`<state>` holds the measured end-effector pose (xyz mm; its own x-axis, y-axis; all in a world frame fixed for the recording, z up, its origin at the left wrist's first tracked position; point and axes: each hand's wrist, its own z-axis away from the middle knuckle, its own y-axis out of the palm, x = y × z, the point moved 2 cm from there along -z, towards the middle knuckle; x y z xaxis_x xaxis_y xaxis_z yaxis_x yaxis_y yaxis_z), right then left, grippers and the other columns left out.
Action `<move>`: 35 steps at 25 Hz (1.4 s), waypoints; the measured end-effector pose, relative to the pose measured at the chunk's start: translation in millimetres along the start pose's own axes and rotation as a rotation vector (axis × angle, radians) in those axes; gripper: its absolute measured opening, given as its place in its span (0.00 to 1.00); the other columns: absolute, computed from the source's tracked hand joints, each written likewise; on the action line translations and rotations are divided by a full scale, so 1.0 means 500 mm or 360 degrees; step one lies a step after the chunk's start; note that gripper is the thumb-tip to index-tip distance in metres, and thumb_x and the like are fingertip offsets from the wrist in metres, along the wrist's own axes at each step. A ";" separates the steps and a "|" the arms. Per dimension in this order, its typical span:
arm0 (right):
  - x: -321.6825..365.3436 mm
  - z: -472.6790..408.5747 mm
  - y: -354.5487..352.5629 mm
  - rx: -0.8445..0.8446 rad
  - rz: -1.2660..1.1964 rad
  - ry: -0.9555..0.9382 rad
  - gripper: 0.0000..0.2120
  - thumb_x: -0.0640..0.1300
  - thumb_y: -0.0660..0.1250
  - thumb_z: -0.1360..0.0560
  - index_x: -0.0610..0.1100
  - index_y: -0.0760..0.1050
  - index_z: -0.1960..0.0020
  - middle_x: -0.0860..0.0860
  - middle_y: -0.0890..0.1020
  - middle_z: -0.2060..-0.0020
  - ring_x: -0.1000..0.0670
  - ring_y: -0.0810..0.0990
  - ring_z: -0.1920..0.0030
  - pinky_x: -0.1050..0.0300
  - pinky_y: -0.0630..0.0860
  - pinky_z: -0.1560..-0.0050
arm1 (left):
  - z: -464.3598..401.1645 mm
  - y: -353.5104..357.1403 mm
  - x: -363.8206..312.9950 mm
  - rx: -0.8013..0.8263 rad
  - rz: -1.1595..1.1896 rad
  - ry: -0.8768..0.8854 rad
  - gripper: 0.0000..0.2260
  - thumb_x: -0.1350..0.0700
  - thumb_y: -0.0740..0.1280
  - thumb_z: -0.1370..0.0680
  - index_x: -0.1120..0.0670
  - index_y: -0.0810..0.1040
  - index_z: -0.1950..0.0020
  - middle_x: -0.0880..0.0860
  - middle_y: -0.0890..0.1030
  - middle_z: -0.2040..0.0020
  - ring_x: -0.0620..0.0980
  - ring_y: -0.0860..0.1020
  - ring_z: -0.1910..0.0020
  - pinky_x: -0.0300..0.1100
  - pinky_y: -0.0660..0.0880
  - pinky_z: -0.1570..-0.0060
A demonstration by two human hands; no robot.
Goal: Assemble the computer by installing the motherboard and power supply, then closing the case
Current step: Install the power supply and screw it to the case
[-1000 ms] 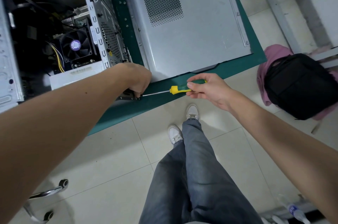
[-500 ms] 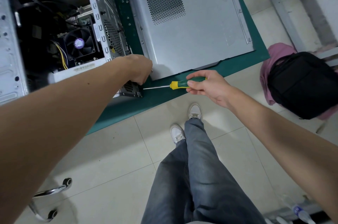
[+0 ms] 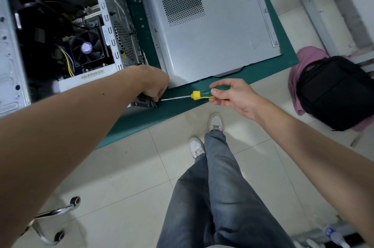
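Observation:
An open computer case [image 3: 113, 31] lies on a green table [image 3: 162, 114], with the motherboard's black fan [image 3: 87, 48] and the white power supply [image 3: 85, 80] inside. My right hand [image 3: 232, 96] grips the green and yellow handle of a screwdriver [image 3: 200, 95]. Its thin shaft points left at the power supply's rear corner [image 3: 144, 102]. My left hand [image 3: 153, 83] has curled fingers down at the shaft's tip; what they pinch is hidden. The grey side panel [image 3: 208, 25] lies flat to the right of the case.
A black bag [image 3: 336, 92] on pink cloth sits off the table's right end. Chrome chair legs [image 3: 54, 213] stand on the tiled floor at lower left. My legs and white shoes are below the table edge. A plastic bottle [image 3: 334, 235] lies at lower right.
The view has shifted slightly. Both hands stay at the case's rear corner with the screwdriver tip at the same spot.

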<state>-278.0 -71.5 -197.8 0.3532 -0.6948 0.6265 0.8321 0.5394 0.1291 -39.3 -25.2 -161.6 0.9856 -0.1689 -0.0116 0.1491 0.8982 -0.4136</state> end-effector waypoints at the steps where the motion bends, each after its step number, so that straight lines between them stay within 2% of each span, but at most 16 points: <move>1: 0.000 0.000 -0.003 0.0002 0.0006 0.0002 0.06 0.33 0.70 0.25 0.42 0.80 0.51 0.43 0.85 0.59 0.47 0.85 0.60 0.57 0.83 0.52 | 0.000 0.000 0.000 0.0009 0.0034 0.0004 0.05 0.53 0.72 0.24 0.48 0.85 0.49 0.47 0.83 0.53 0.50 0.79 0.52 0.42 0.72 0.56; 8: -0.005 0.004 0.001 0.0074 0.0034 -0.0017 0.07 0.33 0.71 0.25 0.42 0.80 0.50 0.41 0.85 0.56 0.45 0.86 0.55 0.56 0.82 0.50 | 0.004 -0.001 -0.005 0.0044 0.0068 0.0006 0.04 0.55 0.73 0.25 0.50 0.85 0.51 0.48 0.83 0.52 0.50 0.79 0.51 0.42 0.74 0.55; 12: 0.003 0.006 -0.002 0.0122 0.0075 -0.0025 0.08 0.34 0.73 0.26 0.41 0.80 0.49 0.41 0.86 0.56 0.45 0.86 0.55 0.58 0.82 0.54 | 0.006 -0.006 -0.007 0.0072 0.0067 0.0005 0.01 0.56 0.74 0.25 0.50 0.85 0.55 0.49 0.83 0.54 0.51 0.80 0.51 0.45 0.78 0.50; 15: 0.008 0.004 0.003 0.0077 0.0132 -0.0070 0.06 0.36 0.73 0.26 0.43 0.81 0.50 0.45 0.86 0.59 0.47 0.86 0.58 0.60 0.81 0.57 | 0.014 -0.013 -0.017 0.0063 -0.0017 -0.0025 0.03 0.55 0.74 0.26 0.49 0.82 0.59 0.49 0.83 0.54 0.52 0.80 0.50 0.49 0.79 0.46; 18: 0.009 0.003 0.005 0.0016 0.0302 -0.0142 0.05 0.39 0.73 0.25 0.47 0.81 0.52 0.47 0.86 0.61 0.49 0.86 0.59 0.59 0.81 0.58 | 0.037 -0.021 -0.027 0.0015 -0.0089 -0.0056 0.02 0.56 0.72 0.24 0.52 0.84 0.53 0.50 0.82 0.53 0.53 0.80 0.51 0.50 0.80 0.48; 20: 0.011 0.005 0.008 0.0059 0.0300 -0.0149 0.05 0.38 0.73 0.25 0.46 0.81 0.51 0.47 0.85 0.60 0.50 0.86 0.60 0.60 0.81 0.57 | 0.067 -0.036 -0.027 -0.0183 -0.0105 -0.0128 0.04 0.61 0.68 0.23 0.55 0.83 0.52 0.52 0.81 0.55 0.53 0.80 0.54 0.49 0.82 0.53; 21: 0.012 0.005 0.009 0.0090 0.0273 -0.0147 0.07 0.36 0.73 0.26 0.46 0.80 0.51 0.46 0.84 0.59 0.51 0.85 0.60 0.60 0.81 0.56 | 0.085 -0.043 -0.025 -0.0428 -0.0099 -0.0174 0.04 0.61 0.67 0.23 0.56 0.81 0.53 0.52 0.81 0.56 0.53 0.79 0.55 0.49 0.81 0.53; 22: 0.015 0.005 0.010 0.0104 0.0237 -0.0141 0.08 0.34 0.72 0.26 0.45 0.80 0.51 0.45 0.84 0.58 0.50 0.84 0.60 0.60 0.81 0.56 | 0.103 -0.046 -0.021 -0.0775 -0.0029 -0.0200 0.04 0.61 0.66 0.22 0.56 0.81 0.51 0.53 0.80 0.54 0.54 0.78 0.53 0.50 0.79 0.51; 24: 0.024 0.006 0.012 0.0073 0.0172 -0.0129 0.10 0.31 0.70 0.26 0.45 0.79 0.51 0.43 0.82 0.56 0.49 0.84 0.60 0.60 0.81 0.56 | 0.157 -0.023 -0.012 -0.1517 0.0340 -0.0274 0.07 0.57 0.65 0.21 0.56 0.81 0.45 0.55 0.78 0.48 0.57 0.74 0.46 0.52 0.70 0.45; 25: 0.027 0.008 0.014 0.0042 0.0158 -0.0124 0.10 0.31 0.70 0.26 0.44 0.78 0.51 0.42 0.82 0.57 0.49 0.83 0.61 0.60 0.81 0.57 | 0.189 0.002 -0.011 -0.1815 0.0553 -0.0385 0.10 0.56 0.64 0.20 0.56 0.79 0.41 0.56 0.76 0.44 0.57 0.71 0.43 0.51 0.66 0.44; 26: 0.029 0.010 0.017 0.0006 0.0166 -0.0117 0.08 0.34 0.70 0.25 0.44 0.77 0.50 0.42 0.82 0.58 0.49 0.83 0.63 0.59 0.81 0.59 | 0.214 0.031 -0.010 -0.1977 0.0750 -0.0563 0.12 0.54 0.64 0.20 0.54 0.77 0.37 0.56 0.74 0.40 0.56 0.69 0.40 0.51 0.62 0.42; 28: 0.032 0.014 0.023 -0.0088 0.0299 -0.0109 0.05 0.44 0.71 0.24 0.45 0.77 0.50 0.44 0.83 0.61 0.50 0.82 0.66 0.58 0.79 0.63 | 0.227 0.076 -0.003 -0.1939 0.1154 -0.0885 0.18 0.48 0.62 0.19 0.50 0.70 0.30 0.57 0.69 0.34 0.54 0.65 0.33 0.51 0.57 0.34; 30: 0.033 0.011 0.028 -0.0192 0.0487 -0.0132 0.11 0.53 0.70 0.24 0.46 0.77 0.51 0.46 0.83 0.63 0.51 0.81 0.68 0.58 0.76 0.67 | 0.212 0.093 0.003 -0.1825 0.1382 -0.0998 0.21 0.43 0.59 0.18 0.46 0.65 0.26 0.57 0.69 0.34 0.55 0.65 0.32 0.55 0.53 0.30; 31: 0.036 0.010 0.030 -0.0209 0.0504 -0.0152 0.10 0.54 0.70 0.24 0.46 0.78 0.52 0.48 0.82 0.62 0.52 0.80 0.68 0.59 0.76 0.68 | 0.205 0.093 0.006 -0.1823 0.1396 -0.0982 0.22 0.42 0.58 0.18 0.46 0.63 0.26 0.57 0.72 0.37 0.55 0.67 0.34 0.56 0.54 0.30; 33: 0.044 0.008 0.031 -0.0160 0.0356 -0.0171 0.05 0.48 0.70 0.23 0.48 0.77 0.51 0.49 0.79 0.58 0.52 0.78 0.67 0.59 0.76 0.67 | 0.196 0.092 0.012 -0.1862 0.1405 -0.0932 0.23 0.42 0.56 0.19 0.46 0.61 0.26 0.55 0.77 0.49 0.55 0.72 0.43 0.58 0.57 0.30; 35: 0.049 0.012 0.032 -0.0151 0.0290 -0.0203 0.03 0.44 0.69 0.24 0.48 0.76 0.51 0.50 0.78 0.57 0.52 0.78 0.67 0.58 0.76 0.68 | 0.193 0.098 0.016 -0.1879 0.1402 -0.0930 0.22 0.41 0.55 0.19 0.46 0.60 0.27 0.52 0.78 0.57 0.54 0.73 0.50 0.58 0.59 0.32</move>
<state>-258.4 -77.0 -175.8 0.4491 -0.5212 0.7258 0.7982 0.5989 -0.0638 -16.6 56.6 -94.0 0.6610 0.6361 -0.3982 -0.3312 -0.2289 -0.9154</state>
